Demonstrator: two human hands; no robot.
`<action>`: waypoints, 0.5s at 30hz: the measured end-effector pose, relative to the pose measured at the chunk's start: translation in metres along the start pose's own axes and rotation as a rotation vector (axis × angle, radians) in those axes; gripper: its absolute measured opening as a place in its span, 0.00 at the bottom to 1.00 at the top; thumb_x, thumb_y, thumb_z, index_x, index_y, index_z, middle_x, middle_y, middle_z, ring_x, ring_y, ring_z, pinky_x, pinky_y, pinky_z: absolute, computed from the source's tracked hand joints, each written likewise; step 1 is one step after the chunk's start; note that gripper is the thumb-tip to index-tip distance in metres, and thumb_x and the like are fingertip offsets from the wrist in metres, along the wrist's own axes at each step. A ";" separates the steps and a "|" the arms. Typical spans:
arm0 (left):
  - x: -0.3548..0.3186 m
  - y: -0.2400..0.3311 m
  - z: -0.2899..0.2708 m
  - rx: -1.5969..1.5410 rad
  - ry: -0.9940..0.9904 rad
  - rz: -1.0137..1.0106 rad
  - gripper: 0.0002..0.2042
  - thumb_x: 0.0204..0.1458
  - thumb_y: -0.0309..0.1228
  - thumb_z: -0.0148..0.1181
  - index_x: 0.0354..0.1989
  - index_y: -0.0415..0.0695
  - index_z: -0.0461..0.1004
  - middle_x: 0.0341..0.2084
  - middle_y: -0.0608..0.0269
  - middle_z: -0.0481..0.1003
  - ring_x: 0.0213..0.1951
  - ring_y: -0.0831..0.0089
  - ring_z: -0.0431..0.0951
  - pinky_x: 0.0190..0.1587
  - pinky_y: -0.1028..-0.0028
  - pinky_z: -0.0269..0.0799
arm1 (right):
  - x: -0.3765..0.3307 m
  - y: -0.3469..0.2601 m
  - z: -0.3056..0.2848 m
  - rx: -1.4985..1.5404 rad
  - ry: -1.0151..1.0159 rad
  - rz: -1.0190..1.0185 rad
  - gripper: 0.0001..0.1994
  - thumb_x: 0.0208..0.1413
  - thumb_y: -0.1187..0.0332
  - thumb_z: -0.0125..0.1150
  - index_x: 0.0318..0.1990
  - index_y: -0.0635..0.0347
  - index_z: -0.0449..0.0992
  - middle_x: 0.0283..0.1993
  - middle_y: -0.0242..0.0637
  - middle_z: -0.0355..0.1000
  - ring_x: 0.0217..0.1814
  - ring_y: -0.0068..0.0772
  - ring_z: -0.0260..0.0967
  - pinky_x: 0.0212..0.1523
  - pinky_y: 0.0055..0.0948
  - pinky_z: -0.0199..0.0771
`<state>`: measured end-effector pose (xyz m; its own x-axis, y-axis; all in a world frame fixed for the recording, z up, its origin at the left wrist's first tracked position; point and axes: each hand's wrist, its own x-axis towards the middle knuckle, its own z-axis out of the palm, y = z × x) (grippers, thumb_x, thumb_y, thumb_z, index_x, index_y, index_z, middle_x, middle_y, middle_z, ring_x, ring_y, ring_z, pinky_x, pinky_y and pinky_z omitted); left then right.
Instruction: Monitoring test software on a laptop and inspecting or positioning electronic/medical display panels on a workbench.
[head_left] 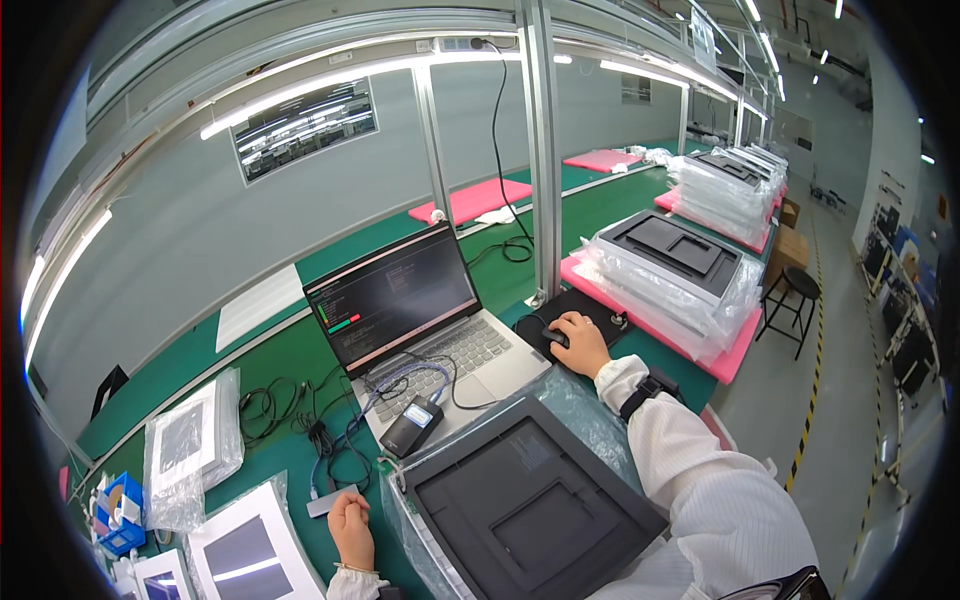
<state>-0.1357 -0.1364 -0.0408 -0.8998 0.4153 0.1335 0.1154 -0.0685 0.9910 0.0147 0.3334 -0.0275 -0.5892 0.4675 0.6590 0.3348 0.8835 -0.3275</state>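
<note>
My right hand (579,345) rests over a black computer mouse (556,338) on a dark mat, fingers curled round it. Loosely fisted, my left hand (352,530) lies on the green bench, close to a small grey hub (331,501) with cables; I see nothing in its fingers. Between my arms sits a large dark-grey panel unit (530,505) with a rectangular recess, on clear plastic wrap. Behind it stands an open laptop (420,320) with a dark screen of text and a small green and red bar. A black box-shaped device (411,428) with cables lies on the laptop's front left.
White-framed panels (255,550) and a bagged one (190,440) lie at the left, near a blue bin (121,515). Tangled black cables (318,430) spread beside the laptop. A metal post (545,150) rises behind. Wrapped units (675,265) sit on pink foam at the right, near a stool (795,295).
</note>
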 end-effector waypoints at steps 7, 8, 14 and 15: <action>0.002 -0.003 -0.003 0.016 -0.008 0.002 0.10 0.54 0.23 0.42 0.24 0.38 0.69 0.13 0.75 0.58 0.16 0.88 0.53 0.19 0.81 0.43 | -0.001 -0.001 0.001 0.008 -0.016 0.014 0.15 0.42 0.63 0.60 0.40 0.52 0.78 0.46 0.37 0.69 0.47 0.46 0.68 0.50 0.41 0.71; 0.003 -0.003 -0.002 0.014 -0.015 0.006 0.10 0.54 0.23 0.42 0.24 0.38 0.69 0.13 0.75 0.58 0.16 0.88 0.53 0.19 0.81 0.43 | 0.000 -0.001 0.001 0.009 -0.019 0.019 0.15 0.42 0.63 0.60 0.40 0.52 0.78 0.46 0.37 0.69 0.47 0.46 0.68 0.50 0.41 0.71; 0.001 0.000 -0.002 0.011 0.012 -0.007 0.09 0.54 0.23 0.43 0.24 0.39 0.69 0.13 0.75 0.58 0.16 0.88 0.53 0.19 0.81 0.43 | -0.001 -0.003 0.000 0.030 -0.038 0.045 0.16 0.43 0.62 0.60 0.43 0.52 0.77 0.47 0.38 0.69 0.48 0.46 0.68 0.50 0.41 0.70; 0.001 -0.001 -0.002 0.012 0.010 -0.002 0.09 0.54 0.23 0.43 0.24 0.39 0.69 0.13 0.75 0.58 0.16 0.88 0.53 0.19 0.81 0.43 | 0.000 -0.002 0.000 0.036 -0.042 0.049 0.17 0.43 0.62 0.60 0.44 0.52 0.77 0.47 0.38 0.69 0.48 0.47 0.68 0.51 0.41 0.70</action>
<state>-0.1374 -0.1380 -0.0418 -0.9041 0.4066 0.1316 0.1186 -0.0572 0.9913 0.0141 0.3315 -0.0269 -0.6035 0.5105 0.6126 0.3377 0.8596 -0.3836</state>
